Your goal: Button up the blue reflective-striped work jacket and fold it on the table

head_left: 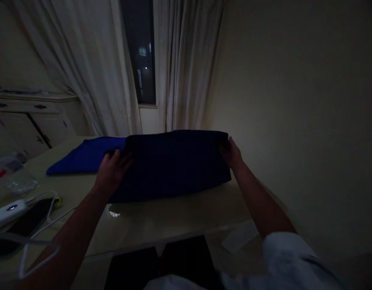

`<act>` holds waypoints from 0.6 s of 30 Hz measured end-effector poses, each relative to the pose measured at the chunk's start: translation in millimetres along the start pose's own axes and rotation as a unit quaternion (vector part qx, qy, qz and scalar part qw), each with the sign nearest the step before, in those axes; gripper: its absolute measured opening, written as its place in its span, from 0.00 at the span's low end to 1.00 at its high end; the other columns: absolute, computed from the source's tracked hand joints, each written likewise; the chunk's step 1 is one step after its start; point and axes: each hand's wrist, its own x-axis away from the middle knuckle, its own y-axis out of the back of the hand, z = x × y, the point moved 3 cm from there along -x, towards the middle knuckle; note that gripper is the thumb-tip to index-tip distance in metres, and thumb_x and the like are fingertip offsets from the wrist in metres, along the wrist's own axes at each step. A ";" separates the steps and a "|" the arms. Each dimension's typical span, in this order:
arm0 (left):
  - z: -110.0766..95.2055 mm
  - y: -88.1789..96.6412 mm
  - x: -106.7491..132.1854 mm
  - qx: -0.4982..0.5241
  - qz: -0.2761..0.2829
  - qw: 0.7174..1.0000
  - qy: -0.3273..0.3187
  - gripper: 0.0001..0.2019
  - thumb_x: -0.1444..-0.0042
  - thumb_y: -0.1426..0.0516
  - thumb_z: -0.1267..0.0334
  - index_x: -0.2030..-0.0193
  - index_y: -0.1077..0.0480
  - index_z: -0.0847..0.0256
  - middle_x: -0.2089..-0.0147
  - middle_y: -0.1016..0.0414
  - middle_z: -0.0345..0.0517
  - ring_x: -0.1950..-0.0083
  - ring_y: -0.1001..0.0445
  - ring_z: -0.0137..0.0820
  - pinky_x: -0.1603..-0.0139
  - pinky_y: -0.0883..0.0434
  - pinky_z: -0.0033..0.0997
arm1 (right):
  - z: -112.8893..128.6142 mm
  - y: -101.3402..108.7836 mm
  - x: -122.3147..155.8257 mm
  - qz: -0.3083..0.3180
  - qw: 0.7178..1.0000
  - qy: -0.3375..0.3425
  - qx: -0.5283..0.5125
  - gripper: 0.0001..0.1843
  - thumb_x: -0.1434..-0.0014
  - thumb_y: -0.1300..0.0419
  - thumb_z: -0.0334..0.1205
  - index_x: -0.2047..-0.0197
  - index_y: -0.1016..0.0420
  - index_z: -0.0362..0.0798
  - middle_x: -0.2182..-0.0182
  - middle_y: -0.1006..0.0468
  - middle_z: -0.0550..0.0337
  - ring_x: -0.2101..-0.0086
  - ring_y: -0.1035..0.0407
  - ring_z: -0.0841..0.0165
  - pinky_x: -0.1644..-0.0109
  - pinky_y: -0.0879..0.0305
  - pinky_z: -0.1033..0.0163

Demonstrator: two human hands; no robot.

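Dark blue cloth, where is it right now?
In the head view, the dark blue cloth is near the centre, between the left hand and the right hand, just right of the brighter blue cloth on the table.

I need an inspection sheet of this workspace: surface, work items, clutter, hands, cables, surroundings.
Surface: pale, glossy table with a glare patch.
Work items: dark blue cloth, spread wide; brighter blue cloth lying left, possible join hidden.
Clutter: clear bottle, white device, dark phone-like object, all at left.
Hands: left hand and right hand at the dark cloth's opposite ends; finger closure unclear.
Cables: white cable looping across the table's left.
Surroundings: dim; curtains, window, cabinet, wall.
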 end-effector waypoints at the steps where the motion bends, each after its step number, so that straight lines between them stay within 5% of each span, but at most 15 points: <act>1: 5.2 0.9 -14.1 -0.006 -0.011 1.000 0.024 0.14 0.39 0.36 0.52 0.53 0.33 0.54 0.42 0.22 0.49 0.39 0.22 0.39 0.39 0.24 0.47 | -10.2 -10.5 -10.8 -0.005 0.999 -0.008 0.038 0.25 0.36 0.46 0.66 0.60 0.26 0.52 0.61 0.18 0.53 0.53 0.22 0.59 0.49 0.24 0.55; 5: 38.3 47.7 -27.2 -0.175 -0.020 0.980 0.089 0.34 0.47 0.32 0.54 0.35 0.39 0.55 0.38 0.24 0.60 0.39 0.22 0.44 0.39 0.24 0.49 | -59.8 0.8 -7.6 -0.047 0.954 0.004 0.296 0.28 0.38 0.45 0.67 0.59 0.25 0.48 0.54 0.19 0.43 0.48 0.25 0.52 0.39 0.32 0.47; 8: 60.2 100.5 -13.3 -0.415 -0.029 0.908 0.058 0.45 0.53 0.32 0.49 0.30 0.40 0.61 0.34 0.28 0.67 0.34 0.27 0.56 0.36 0.28 0.59 | -94.7 38.4 15.8 -0.045 0.885 0.053 0.460 0.30 0.41 0.38 0.64 0.50 0.24 0.45 0.45 0.23 0.36 0.41 0.31 0.46 0.33 0.40 0.43; 11: 71.3 132.3 -6.7 -0.540 -0.047 0.837 0.079 0.48 0.53 0.35 0.43 0.30 0.39 0.70 0.35 0.28 0.75 0.36 0.26 0.63 0.36 0.29 0.63 | -124.3 68.5 34.5 -0.010 0.830 -0.001 0.557 0.39 0.41 0.36 0.64 0.38 0.31 0.43 0.42 0.25 0.33 0.43 0.28 0.46 0.37 0.35 0.44; 14: 74.8 127.1 -9.3 -0.494 -0.048 0.853 0.161 0.46 0.49 0.37 0.40 0.30 0.39 0.68 0.39 0.24 0.72 0.44 0.19 0.56 0.45 0.22 0.55 | -140.4 76.0 40.8 0.106 0.852 -0.040 0.512 0.43 0.42 0.33 0.59 0.32 0.39 0.46 0.44 0.21 0.41 0.47 0.25 0.51 0.41 0.31 0.48; 16: 75.0 106.0 -3.4 -0.431 -0.049 0.875 0.213 0.42 0.49 0.36 0.41 0.33 0.36 0.65 0.41 0.22 0.69 0.49 0.17 0.51 0.50 0.20 0.50 | -138.7 76.1 34.9 0.185 0.863 -0.010 0.471 0.40 0.43 0.33 0.52 0.32 0.39 0.49 0.44 0.21 0.47 0.47 0.24 0.54 0.41 0.30 0.50; 18: 74.8 77.3 17.8 -0.372 -0.030 0.893 0.251 0.40 0.51 0.34 0.42 0.35 0.34 0.62 0.43 0.20 0.66 0.50 0.16 0.50 0.51 0.19 0.48 | -127.9 82.5 18.9 0.179 0.856 0.014 0.485 0.36 0.43 0.34 0.46 0.33 0.37 0.51 0.45 0.20 0.49 0.47 0.25 0.54 0.41 0.31 0.48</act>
